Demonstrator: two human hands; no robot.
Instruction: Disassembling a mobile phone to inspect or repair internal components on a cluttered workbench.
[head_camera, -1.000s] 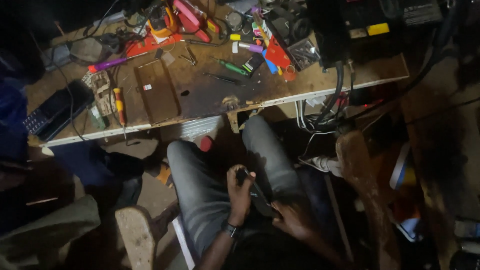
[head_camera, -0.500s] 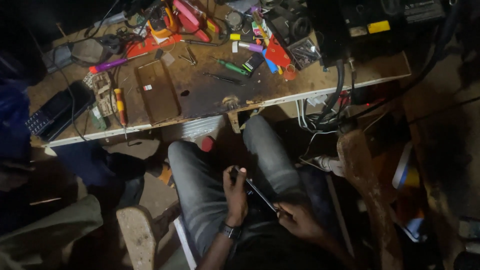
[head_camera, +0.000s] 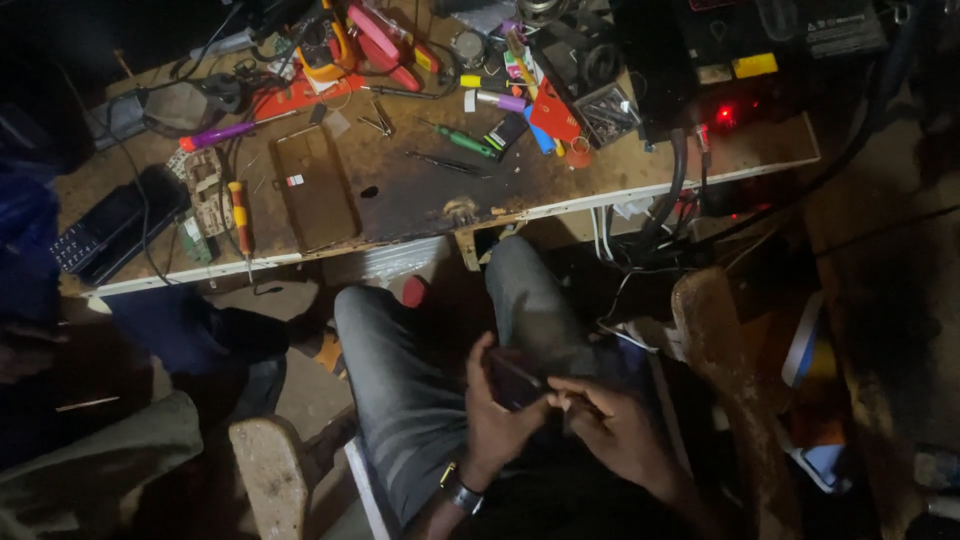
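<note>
A small dark flat device sat in my lap, between my knees and low over my grey trousers, too dim for me to tell what kind of thing it was. My left hand was curled around it from the left, thumb up along its near edge and fingers wrapped beneath, so the hand was mostly closed and gripping it. My right hand lay just beside it on the right, fingers bent in towards the device's edge and pinched on what looked like a thin tool; I could not tell whether its tip touched the device. On my left wrist I wore a watch. Ahead of both hands, well apart from them, ran the worn wooden workbench, scorched dark in the middle. On it, ahead and to the left of my left hand, lay a screwdriver with a red and yellow handle, and beside that a bare circuit board. Further left was a black keypad unit. Straight ahead lay a green-handled screwdriver, and beyond it a yellow meter. Ahead and to the right of my right hand stood a black box with a red light, with cables hanging off the bench edge.
</note>
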